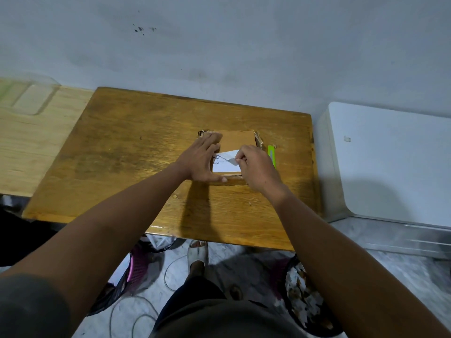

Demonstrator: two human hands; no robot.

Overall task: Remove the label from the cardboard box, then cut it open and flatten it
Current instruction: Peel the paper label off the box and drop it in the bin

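One cardboard box [238, 140] flat on table | white label [225, 164] corner lifted

Both bare forearms reach toward frame centre. The left hand [201, 159] lies flat, fingers straight, thumb spread. The right hand [256, 167] curls, fingertips pinched together.

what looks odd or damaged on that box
The white paper label on the brown cardboard box is partly peeled, a corner lifted and pinched by the right hand. The box's far corners look frayed.
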